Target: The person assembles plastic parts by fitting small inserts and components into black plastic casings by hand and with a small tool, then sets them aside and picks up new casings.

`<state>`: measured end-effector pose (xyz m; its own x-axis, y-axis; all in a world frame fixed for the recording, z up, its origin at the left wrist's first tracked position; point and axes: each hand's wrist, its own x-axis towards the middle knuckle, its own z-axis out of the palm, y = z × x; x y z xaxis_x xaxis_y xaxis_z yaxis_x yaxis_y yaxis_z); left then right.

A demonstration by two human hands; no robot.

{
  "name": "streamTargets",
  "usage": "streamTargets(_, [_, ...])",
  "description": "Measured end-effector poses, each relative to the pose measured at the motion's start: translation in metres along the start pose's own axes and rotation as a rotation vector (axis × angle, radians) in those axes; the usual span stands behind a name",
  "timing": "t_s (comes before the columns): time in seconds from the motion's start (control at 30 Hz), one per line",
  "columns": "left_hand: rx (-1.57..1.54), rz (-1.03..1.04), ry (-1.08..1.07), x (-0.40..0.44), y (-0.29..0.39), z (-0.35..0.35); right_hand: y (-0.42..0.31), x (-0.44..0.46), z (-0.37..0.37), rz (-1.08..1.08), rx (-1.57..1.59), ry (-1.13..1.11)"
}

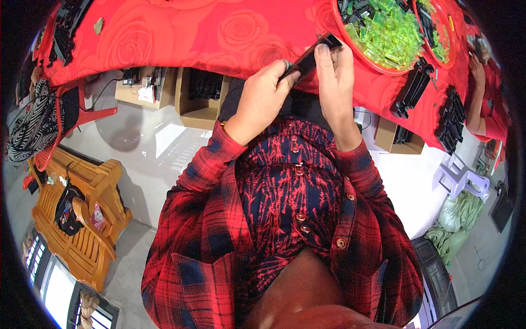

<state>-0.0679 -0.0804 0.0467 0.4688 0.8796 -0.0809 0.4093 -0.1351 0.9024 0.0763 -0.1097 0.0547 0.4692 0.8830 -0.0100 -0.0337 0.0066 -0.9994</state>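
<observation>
Both my hands hold one long black plastic piece (308, 59) at the near edge of the red cloth-covered table (186, 33). My left hand (260, 96) is closed round its lower left end. The fingers and thumb of my right hand (335, 77) grip its upper right end. The piece is tilted, its right end higher in the view. Just right of my right hand stands a red basin (366, 61) with many yellow-green translucent pieces (386, 38) and some black ones. What my fingers cover of the piece is hidden.
Black parts lie at the table's right edge (412, 88) and far left (68, 27). Cardboard boxes (200, 118) stand below the table. A wooden chair (82, 219) is at left, a pale purple stool (464, 176) at right. Another person's arm (478, 93) shows at far right.
</observation>
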Motion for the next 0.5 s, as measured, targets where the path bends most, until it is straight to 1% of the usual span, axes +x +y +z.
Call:
streamTargets(0.03, [0.0, 0.001, -0.001, -0.001, 0.002, 0.001, 0.0, 0.001, -0.003, -0.001, 0.0, 0.001])
streamTargets(0.1, [-0.142, -0.051, 0.014, -0.004, 0.005, 0.003, 0.002, 0.004, -0.01, -0.017, -0.255, -0.024])
streamTargets(0.13, [-0.141, -0.048, 0.012, -0.004, 0.006, 0.003, 0.004, 0.003, -0.01, -0.019, -0.254, -0.02])
streamTargets(0.2, [-0.144, -0.082, 0.017, -0.003, 0.008, 0.003, 0.003, 0.002, -0.008, -0.039, -0.155, 0.0])
streamTargets(0.23, [-0.144, -0.082, 0.018, -0.002, 0.009, 0.002, -0.001, 0.001, -0.006, -0.039, -0.155, 0.0])
streamTargets(0.3, [-0.057, -0.12, -0.031, 0.002, 0.011, -0.001, -0.009, 0.0, 0.002, 0.119, 0.218, 0.045])
streamTargets(0.33, [-0.056, -0.12, -0.028, 0.002, 0.008, 0.001, -0.009, 0.0, 0.005, 0.118, 0.218, 0.043])
streamTargets(0.4, [-0.01, -0.019, 0.022, 0.002, 0.004, 0.007, -0.008, -0.002, 0.009, 0.066, 0.109, 0.009])
streamTargets(0.43, [-0.009, -0.016, 0.018, 0.001, 0.004, 0.007, -0.004, -0.001, 0.007, 0.064, 0.11, 0.015])
streamTargets(0.5, [-0.432, -0.235, -0.234, -0.001, 0.006, 0.006, 0.003, 0.004, 0.0, 0.108, -0.022, 0.015])
